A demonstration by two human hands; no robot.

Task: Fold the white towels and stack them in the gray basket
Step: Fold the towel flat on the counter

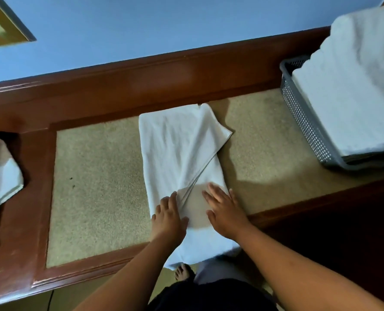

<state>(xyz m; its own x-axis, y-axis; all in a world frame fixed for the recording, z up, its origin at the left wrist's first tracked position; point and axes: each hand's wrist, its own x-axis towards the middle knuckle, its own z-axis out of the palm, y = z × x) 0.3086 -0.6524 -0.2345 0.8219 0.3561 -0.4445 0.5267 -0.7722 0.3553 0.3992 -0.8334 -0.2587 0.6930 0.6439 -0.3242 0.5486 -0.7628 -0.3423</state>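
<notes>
Folding is midway. The white towel (177,149) lies lengthwise on the bench (96,187), its near end hanging over the edge and a flap lying askew across it. The right hand (225,213) presses flat with fingers spread, its grip holding nothing. The left hand (169,215) sits at the flap's corner, but I cannot tell if its grip pinches it. Next, the flap probably needs squaring. The gray basket (303,122) stands well to the right.

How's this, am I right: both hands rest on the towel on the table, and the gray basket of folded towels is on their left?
No: the head view shows the gray basket of folded towels at the person's right. The left hand and right hand do rest on the towel on the table.
</notes>
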